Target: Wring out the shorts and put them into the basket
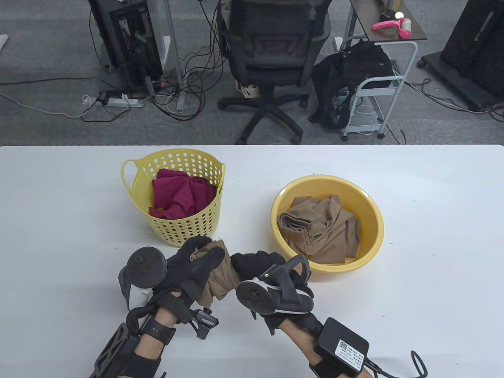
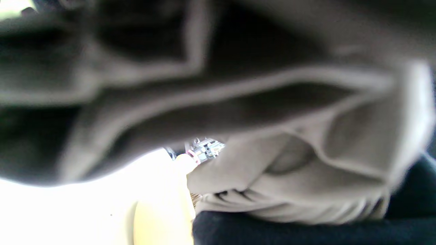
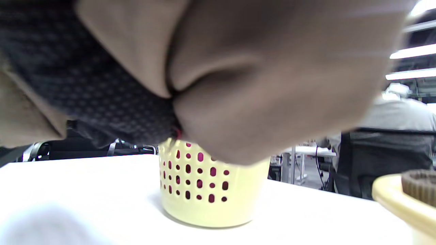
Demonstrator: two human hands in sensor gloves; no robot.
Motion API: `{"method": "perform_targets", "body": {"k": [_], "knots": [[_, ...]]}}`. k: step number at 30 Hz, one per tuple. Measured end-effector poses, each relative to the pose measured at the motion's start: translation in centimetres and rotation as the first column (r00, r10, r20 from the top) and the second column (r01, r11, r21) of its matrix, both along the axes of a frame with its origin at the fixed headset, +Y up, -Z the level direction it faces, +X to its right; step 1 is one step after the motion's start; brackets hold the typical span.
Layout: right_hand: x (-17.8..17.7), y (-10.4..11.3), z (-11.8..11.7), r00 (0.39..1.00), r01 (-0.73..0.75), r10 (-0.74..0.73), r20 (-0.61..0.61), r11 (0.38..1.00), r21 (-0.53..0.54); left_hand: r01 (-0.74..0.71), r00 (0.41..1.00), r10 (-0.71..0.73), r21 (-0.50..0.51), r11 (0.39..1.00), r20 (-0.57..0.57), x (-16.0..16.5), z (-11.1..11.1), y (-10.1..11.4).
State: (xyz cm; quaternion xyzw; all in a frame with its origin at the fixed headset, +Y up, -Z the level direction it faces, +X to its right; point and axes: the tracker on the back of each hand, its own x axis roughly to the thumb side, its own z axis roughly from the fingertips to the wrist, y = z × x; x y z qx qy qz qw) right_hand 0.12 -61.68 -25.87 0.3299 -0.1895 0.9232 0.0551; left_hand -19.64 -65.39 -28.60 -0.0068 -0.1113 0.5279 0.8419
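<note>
A white desk (image 1: 433, 236) is shown carrying a perforated yellow basket (image 1: 175, 232) already loaded with a crimson garment (image 1: 179, 195). To the right of the basket a yellow basin (image 1: 370, 240) is seen, with a second tan garment (image 1: 327, 228) heaped inside it. Just in front of the basket, the tan shorts (image 1: 220, 281) are held bunched into a short roll above the desk, close to the basket's near wall.

The roll is gripped from both ends. The left hand (image 1: 193, 267) is wrapped over the end nearer the basket, its fingers (image 1: 208, 258) curled and clamped on the cloth; the right hand (image 1: 260, 269) is closed on the opposite end, on the basin side, though its fingers are largely hidden behind the tracker. In the right wrist view the tan fabric is seen bulging tight beside the dark glove, with the basket directly beyond.

The wringing step is judged to be in hand. A firm twist would be best achieved by turning the wrists in opposite directions while both grips are kept tight, so the roll is not allowed to slip or unwind. The bundle would be better kept clear of the basket, so that any drips are not shed onto the crimson garment, and only then lifted over the rim and released inside.
</note>
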Motion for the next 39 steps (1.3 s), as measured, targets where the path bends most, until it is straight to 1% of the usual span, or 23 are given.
{"method": "perform_targets", "body": {"k": [2, 6, 11, 14, 20, 26, 39], "knots": [[-0.1, -0.1, 0.3, 1.000, -0.008, 0.009, -0.013, 0.999, 0.049, 0.001, 1.000, -0.001, -0.008, 1.000, -0.002, -0.1, -0.1, -0.1], [-0.5, -0.4, 0.7, 0.997, -0.069, 0.073, -0.025, 0.988, 0.136, 0.038, 0.999, -0.038, -0.034, 0.999, -0.005, -0.1, -0.4, -0.2], [-1.2, -0.6, 1.2, 0.985, -0.158, 0.170, -0.027, 0.957, 0.244, 0.046, 0.999, -0.048, -0.125, 0.991, -0.018, -0.2, -0.7, -0.8], [-1.6, -0.7, 1.4, 0.978, -0.188, 0.204, -0.028, 0.938, 0.291, 0.042, 0.999, -0.045, -0.181, 0.983, -0.015, -0.3, -0.9, -1.0], [-2.0, -0.9, 1.8, 0.963, -0.239, 0.268, -0.024, 0.895, 0.376, 0.045, 0.999, -0.046, -0.241, 0.969, 0.002, -0.4, -1.2, -1.5], [-2.0, -0.7, 1.9, 0.958, -0.257, 0.287, -0.015, 0.877, 0.406, 0.040, 0.999, -0.034, -0.286, 0.957, 0.023, -0.2, -1.3, -1.5], [-1.6, -0.7, 1.9, 0.962, -0.249, 0.274, -0.005, 0.880, 0.404, 0.039, 0.999, -0.030, -0.283, 0.958, 0.036, 0.0, -1.5, -1.4]]}}
